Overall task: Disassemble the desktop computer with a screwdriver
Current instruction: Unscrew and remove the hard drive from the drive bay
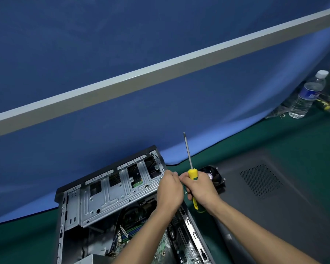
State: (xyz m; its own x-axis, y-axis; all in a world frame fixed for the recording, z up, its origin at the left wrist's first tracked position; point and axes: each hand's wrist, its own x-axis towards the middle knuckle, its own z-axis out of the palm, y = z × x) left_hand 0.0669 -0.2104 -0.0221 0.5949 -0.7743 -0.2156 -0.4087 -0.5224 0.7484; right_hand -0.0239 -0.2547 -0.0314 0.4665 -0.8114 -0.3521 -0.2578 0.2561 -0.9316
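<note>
Gripping the screwdriver [192, 180] tip-up in your right hand [200, 187], left hand [169, 187] curled alongside over the open computer case [111, 189], you likely must flip it onto a screw.

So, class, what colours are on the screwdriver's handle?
Yellow with green on the plastic screwdriver handle, gripped by the right hand; head view.

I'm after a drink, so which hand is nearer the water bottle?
Right. The right hand, gripping the screwdriver, is on the water bottle's side; the left hand sits farther off at the computer case.
</note>
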